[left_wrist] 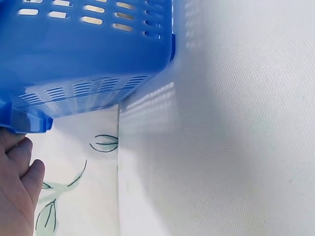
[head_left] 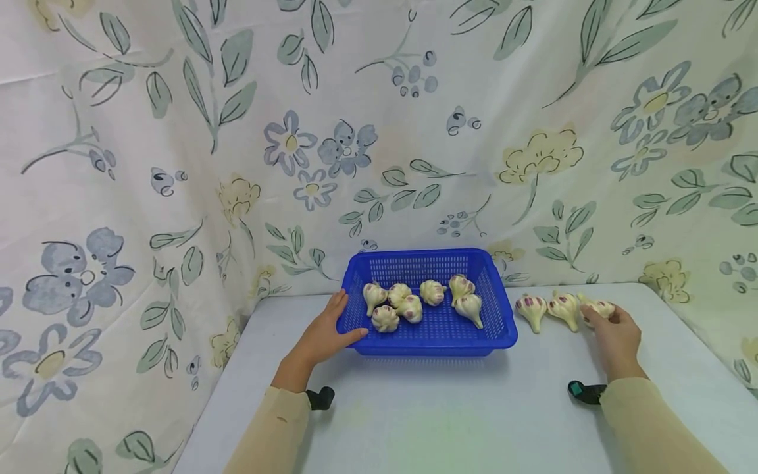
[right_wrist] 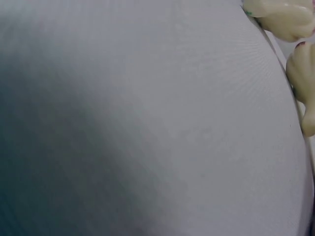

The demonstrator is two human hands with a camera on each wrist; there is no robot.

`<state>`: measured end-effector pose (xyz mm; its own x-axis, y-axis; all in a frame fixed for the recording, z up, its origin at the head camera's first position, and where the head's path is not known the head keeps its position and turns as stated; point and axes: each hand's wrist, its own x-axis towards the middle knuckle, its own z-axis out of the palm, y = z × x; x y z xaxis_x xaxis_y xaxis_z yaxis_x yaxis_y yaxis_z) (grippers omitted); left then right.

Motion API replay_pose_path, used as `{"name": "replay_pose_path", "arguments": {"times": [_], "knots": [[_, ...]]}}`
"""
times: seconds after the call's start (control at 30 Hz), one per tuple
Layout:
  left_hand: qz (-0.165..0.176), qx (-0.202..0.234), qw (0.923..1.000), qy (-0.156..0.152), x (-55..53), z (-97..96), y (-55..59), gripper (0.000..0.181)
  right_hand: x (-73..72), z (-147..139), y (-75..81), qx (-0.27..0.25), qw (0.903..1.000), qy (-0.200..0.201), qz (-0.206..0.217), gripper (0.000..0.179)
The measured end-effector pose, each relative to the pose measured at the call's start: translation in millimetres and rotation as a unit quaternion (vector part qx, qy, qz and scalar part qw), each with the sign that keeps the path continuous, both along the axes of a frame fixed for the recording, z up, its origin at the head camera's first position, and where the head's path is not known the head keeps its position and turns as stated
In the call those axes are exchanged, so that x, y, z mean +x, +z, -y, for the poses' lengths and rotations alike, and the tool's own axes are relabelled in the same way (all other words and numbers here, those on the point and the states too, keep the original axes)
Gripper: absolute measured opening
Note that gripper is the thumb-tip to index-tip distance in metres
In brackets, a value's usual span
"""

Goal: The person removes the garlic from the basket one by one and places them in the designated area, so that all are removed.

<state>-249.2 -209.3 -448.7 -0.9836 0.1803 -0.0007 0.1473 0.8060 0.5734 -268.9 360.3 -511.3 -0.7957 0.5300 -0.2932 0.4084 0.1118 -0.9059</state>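
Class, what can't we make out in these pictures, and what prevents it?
Head: part of the held garlic bulb, hidden by the right hand.
Left wrist: much of the blue basket, cut off by the top edge.
Right wrist: part of the lower bulb, cut off by the right edge.

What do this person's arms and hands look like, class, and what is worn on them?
The left hand and right hand show no gloves. The left sleeve and right sleeve are long and beige. Each wrist bears a small black device, left device and right device, the right with a green patch.
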Motion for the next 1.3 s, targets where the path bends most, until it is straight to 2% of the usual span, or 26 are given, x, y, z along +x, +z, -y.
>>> {"name": "replay_pose_path", "arguments": {"times": [0.53,0.97,1.3], "knots": [[0.002,-0.002,1.0,0.006,-0.3,-0.7,0.0,0.103,-1.2,2.4,-2.8,0.025,0.9991,0.033,-0.005,0.101],[-0.001,0.002,1.0,0.005,0.4,-0.9,-0.1,0.102,1.0,3.5,1.3,0.009,0.9989,0.044,-0.012,0.104],[-0.001,0.0,1.0,0.003,-0.3,0.1,-1.1,0.108,0.3,5.1,0.1,0.0,0.9991,0.037,-0.021,0.101]]}}
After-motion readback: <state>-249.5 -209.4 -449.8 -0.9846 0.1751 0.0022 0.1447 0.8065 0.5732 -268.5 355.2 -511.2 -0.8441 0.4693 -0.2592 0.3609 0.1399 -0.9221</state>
